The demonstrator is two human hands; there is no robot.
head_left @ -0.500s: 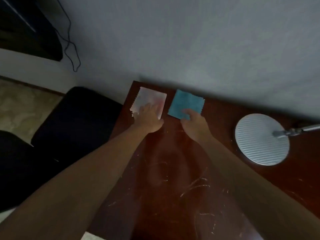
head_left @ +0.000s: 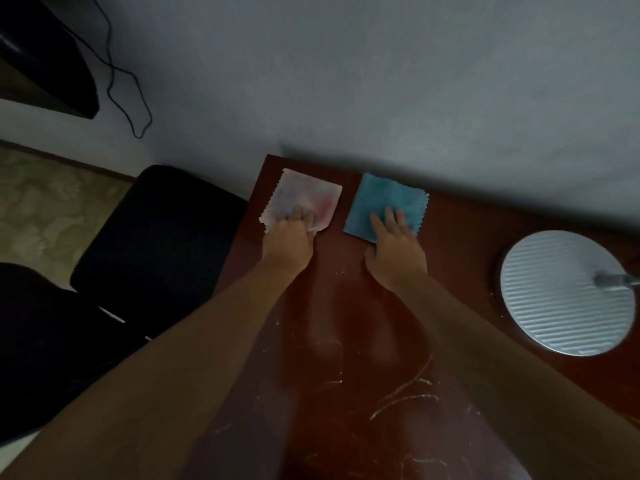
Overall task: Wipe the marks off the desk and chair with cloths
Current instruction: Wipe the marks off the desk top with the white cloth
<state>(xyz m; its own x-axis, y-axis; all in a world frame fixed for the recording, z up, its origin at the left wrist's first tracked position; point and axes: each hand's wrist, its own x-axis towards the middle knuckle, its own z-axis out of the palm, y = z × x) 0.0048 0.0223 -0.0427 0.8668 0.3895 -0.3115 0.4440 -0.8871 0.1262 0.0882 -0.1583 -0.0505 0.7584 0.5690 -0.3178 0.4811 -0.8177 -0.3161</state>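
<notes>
Left hand: fingers curled, gripping near edge of pink cloth.
Right hand: fingers flat, relaxed, pressing near corner of blue cloth.
Desk: white marks near side.

Two cloths lie side by side at the far edge of the dark reddish-brown wooden desk, close against the grey wall: the pale pink-stained square cloth to the left, the teal square cloth just to its right, apart. The left hand rests on the near edge of the left one, the right hand on the near edge of the other. Well off to the right on the desk stands the round ribbed silver lamp base. Left of the desk, lower down, sits the black padded chair. White scratch marks lie nearer, between the forearms.
</notes>
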